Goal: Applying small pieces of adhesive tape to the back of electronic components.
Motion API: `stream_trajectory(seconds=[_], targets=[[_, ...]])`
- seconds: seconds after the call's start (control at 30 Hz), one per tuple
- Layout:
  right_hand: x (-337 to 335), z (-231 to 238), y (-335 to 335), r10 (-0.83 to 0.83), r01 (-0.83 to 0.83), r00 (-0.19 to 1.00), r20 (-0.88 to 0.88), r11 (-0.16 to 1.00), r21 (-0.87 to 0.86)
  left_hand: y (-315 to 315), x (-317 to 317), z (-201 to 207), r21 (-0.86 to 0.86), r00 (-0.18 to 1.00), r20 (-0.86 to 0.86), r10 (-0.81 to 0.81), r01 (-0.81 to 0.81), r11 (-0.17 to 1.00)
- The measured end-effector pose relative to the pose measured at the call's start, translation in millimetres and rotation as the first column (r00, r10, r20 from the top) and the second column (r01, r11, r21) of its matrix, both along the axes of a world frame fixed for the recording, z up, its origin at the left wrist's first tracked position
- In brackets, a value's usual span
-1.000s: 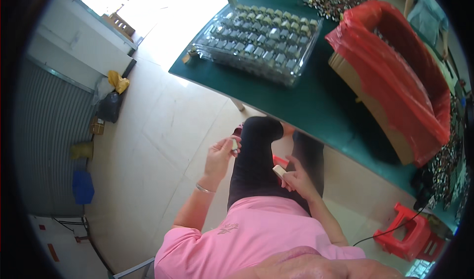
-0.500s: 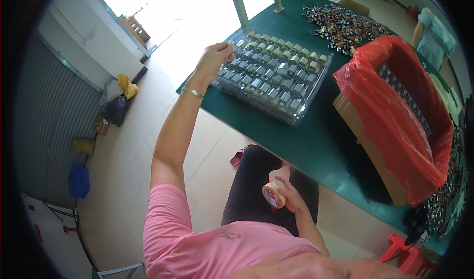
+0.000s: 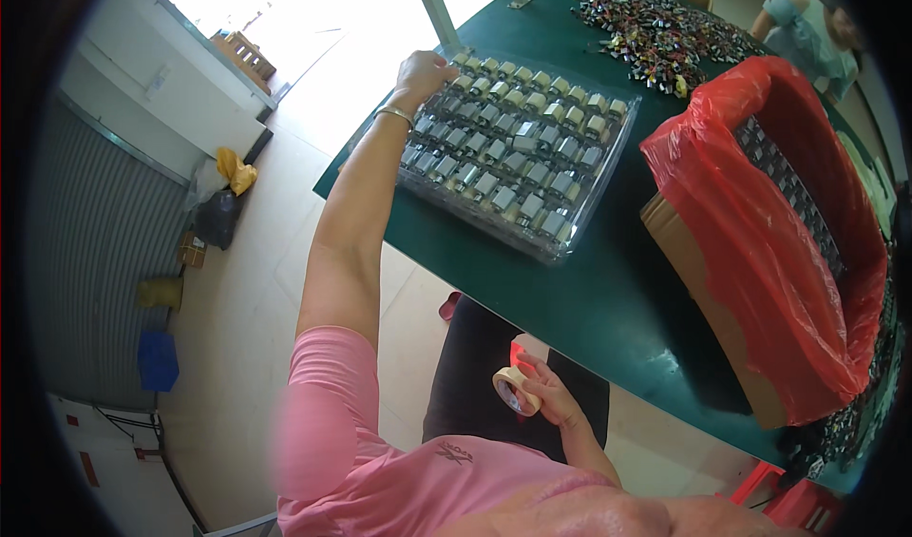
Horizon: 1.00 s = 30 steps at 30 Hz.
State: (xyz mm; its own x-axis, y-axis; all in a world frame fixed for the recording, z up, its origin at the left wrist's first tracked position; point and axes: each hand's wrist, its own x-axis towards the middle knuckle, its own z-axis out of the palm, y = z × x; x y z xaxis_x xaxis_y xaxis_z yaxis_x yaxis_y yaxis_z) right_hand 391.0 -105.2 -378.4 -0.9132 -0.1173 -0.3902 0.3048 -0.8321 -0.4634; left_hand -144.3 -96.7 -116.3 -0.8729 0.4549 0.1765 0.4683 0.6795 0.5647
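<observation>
A clear plastic tray [image 3: 570, 242] lies on the green table, filled with rows of small metal blocks [image 3: 475, 143] that look like little motors. The far rows have cream-coloured tops; the nearer ones look silver. My left hand [image 3: 423, 73] is at the tray's far left corner, fingers closed together beside the end of the cream rows. Whatever lies between those fingertips is too small to make out. Low over my lap, my right hand [image 3: 553, 394] grips a roll of cream masking tape [image 3: 511, 391], with fingers partly through its ring.
To the right stands a cardboard box [image 3: 708, 314] lined with a red plastic bag [image 3: 731, 242]. A heap of small parts [image 3: 655, 38] covers the far part of the green table [image 3: 532, 299]. Another person [image 3: 812, 38] is at the far right. A metal post [image 3: 432, 5] rises behind the tray.
My left hand has shifted slightly further away along the tray's left end. The view has turned a little; the right hand still holds the tape roll in my lap.
</observation>
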Motion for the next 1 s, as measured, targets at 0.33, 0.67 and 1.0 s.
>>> stream_trajectory(seconds=[0.33,0.67,1.0], targets=[[5,-9,-2,0.006,-0.005,0.999,-0.046,1.0,0.024,-7,23,-7,-0.126,0.885,-0.456,-0.094,0.04,0.991],[8,-9,3,0.03,-0.029,0.992,-0.119,1.0,0.004,-7,182,15,-0.23,0.677,-0.212,-0.705,0.667,0.709],[12,-7,1,0.023,-0.013,0.993,-0.118,0.996,0.087,-18,201,-3,0.081,0.771,-0.495,-0.401,0.5,0.862]])
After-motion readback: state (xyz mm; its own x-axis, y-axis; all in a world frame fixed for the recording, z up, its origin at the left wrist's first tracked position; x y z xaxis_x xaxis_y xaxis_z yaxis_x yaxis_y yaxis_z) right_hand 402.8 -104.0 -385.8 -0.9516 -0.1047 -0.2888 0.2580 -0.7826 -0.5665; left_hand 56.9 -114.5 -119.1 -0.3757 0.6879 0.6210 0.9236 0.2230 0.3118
